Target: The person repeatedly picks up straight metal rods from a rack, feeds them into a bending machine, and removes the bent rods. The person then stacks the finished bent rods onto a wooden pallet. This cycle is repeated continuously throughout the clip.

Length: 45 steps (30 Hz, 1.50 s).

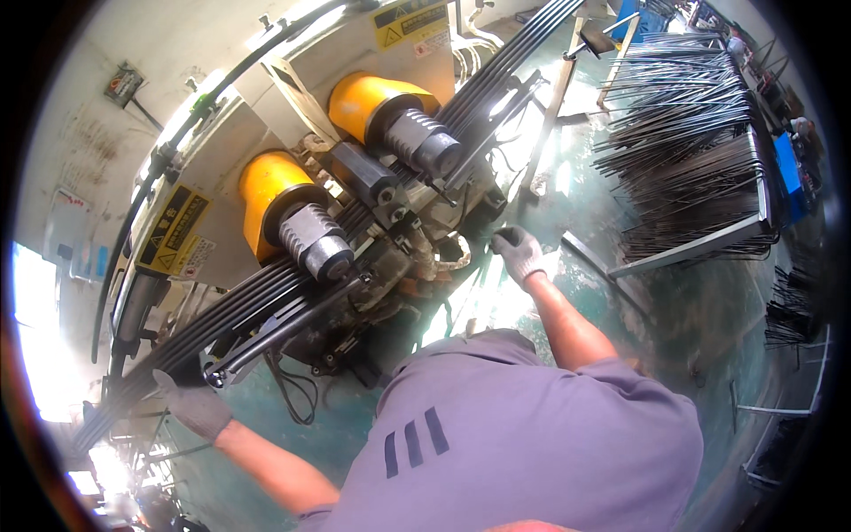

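My left hand (197,411), in a grey glove, is at the lower left end of a row of long dark metal tubes (204,321). One finger stretches up against them, and part of the hand's far side is hidden. My right hand (516,252), also gloved, is raised to the right of the machine with its fingers curled closed; whatever is in them cannot be made out. Between my hands, two ribbed metal rollers (316,241) (422,142) stick out of yellow housings (270,195) (365,99) above the tubes.
A rack (691,253) at the right holds a large pile of thin metal rods (683,133). A loose metal bar (589,262) slants over the green floor. A black cable (297,399) hangs below the machine. Warning labels (182,229) mark the machine's pale panels.
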Available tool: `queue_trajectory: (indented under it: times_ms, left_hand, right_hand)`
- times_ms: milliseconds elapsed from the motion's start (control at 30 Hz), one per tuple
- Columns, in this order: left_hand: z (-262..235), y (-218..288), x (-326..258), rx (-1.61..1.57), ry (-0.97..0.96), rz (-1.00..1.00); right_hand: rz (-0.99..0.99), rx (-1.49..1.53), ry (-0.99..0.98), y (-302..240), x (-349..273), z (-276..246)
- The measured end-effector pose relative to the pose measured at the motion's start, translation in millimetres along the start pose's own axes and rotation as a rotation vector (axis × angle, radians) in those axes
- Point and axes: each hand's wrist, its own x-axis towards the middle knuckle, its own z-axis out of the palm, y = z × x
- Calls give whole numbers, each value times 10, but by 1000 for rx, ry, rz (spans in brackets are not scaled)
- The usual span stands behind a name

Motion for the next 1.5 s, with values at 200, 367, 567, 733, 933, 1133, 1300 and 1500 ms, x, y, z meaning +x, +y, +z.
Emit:
queue_trajectory:
  times_ms: [200, 367, 567, 733, 933, 1133, 1300, 1500]
  left_hand:
    - [489, 809, 209, 146, 14, 239]
    - [1046, 1344, 277, 109, -75, 211]
    - [1630, 1516, 279, 106, -286, 290]
    - [2015, 1452, 503, 421, -505, 604]
    - [2565, 1430, 643, 638, -814, 859]
    - [2642, 1424, 542, 507, -764, 728]
    - [2586, 1306, 756, 555, -782, 902]
    - [2600, 1393, 756, 654, -772, 1080]
  right_hand:
    - [-105, 271, -66, -708, 63, 71]
    - [-54, 335, -200, -962, -196, 410]
    - [-186, 305, -186, -1148, -203, 868]
    - [-196, 491, -191, -1396, 20, 1069]
    - [-128, 562, -266, -1520, 338, 1289]
    - [-954, -358, 87, -1306, 774, 1504]
    - [-593, 166, -117, -1244, 825, 1596]
    - [-559, -208, -165, -1296, 815, 1525]
